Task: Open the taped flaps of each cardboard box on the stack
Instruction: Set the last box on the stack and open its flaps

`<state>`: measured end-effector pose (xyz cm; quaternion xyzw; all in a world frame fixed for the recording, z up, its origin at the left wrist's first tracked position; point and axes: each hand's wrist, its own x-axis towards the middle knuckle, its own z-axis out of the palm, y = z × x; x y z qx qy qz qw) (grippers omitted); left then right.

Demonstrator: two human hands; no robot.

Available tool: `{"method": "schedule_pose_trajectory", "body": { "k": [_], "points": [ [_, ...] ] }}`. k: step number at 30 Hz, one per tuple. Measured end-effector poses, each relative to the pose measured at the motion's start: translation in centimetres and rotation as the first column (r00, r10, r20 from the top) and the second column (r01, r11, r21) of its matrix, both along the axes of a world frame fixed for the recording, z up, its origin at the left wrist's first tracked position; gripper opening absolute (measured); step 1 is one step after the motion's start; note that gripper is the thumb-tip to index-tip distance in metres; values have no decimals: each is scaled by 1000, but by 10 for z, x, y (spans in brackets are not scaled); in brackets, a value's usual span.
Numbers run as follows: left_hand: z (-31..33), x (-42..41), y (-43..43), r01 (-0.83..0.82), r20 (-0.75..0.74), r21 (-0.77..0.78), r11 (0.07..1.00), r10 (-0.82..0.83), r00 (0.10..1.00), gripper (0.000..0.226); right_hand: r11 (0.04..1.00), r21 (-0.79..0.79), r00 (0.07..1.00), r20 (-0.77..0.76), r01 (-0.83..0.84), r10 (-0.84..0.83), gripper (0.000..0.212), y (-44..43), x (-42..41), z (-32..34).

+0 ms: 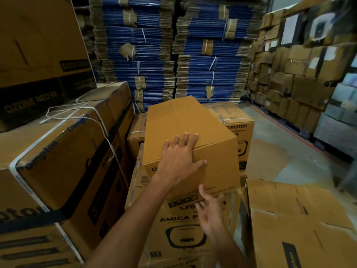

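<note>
A plain brown cardboard box lies tilted on top of the stack in the middle, a seam running along its upper face. My left hand rests flat on its near top corner, fingers spread and the thumb over the edge. My right hand is lower, fingers loosely curled against the bottom edge of that box's front face; whether it grips the edge is unclear. Beneath stands a printed box marked AMICA, with clear tape down its corners. Another printed box sits behind at the right.
Strapped large boxes crowd the left side, with loose white strapping on top. An opened box with raised flaps stands at the right. Bundles of flattened blue cartons wall off the back. Bare concrete floor shows at right.
</note>
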<state>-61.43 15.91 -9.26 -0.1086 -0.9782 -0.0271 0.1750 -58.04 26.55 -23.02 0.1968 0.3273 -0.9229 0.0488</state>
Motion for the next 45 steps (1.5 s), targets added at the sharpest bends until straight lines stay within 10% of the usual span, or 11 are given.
{"method": "schedule_pose_trajectory", "body": {
  "k": [9, 14, 20, 29, 36, 41, 45],
  "points": [
    [58, 19, -5, -7, -106, 701, 714, 114, 988, 99, 857, 427, 869, -493, 289, -47, 87, 49, -32, 103],
    [53, 36, -9, 93, -122, 981, 173, 166, 978, 64, 478, 741, 774, -607, 471, 178, 89, 65, -39, 178],
    [5, 40, 19, 187, -108, 877, -443, 197, 974, 48, 13, 836, 722, -482, 549, 496, 90, 62, -36, 237],
    [-89, 60, 55, -143, 114, 589, -796, -94, 989, 65, -389, 614, 615, -207, 687, 761, 74, 26, -37, 209],
    [-148, 80, 55, -524, 543, 542, -657, -202, 815, 8, -410, 573, 495, 9, 710, 869, 70, 27, -18, 124],
    [-147, 93, 20, -721, 704, 655, -227, -161, 691, 13, -305, 723, 528, -96, 620, 844, 54, 52, -13, 108],
    [-108, 101, -8, -513, 533, 822, 245, -15, 846, 12, -199, 834, 589, -174, 514, 789, 44, 49, -16, 115]
  ]
}}
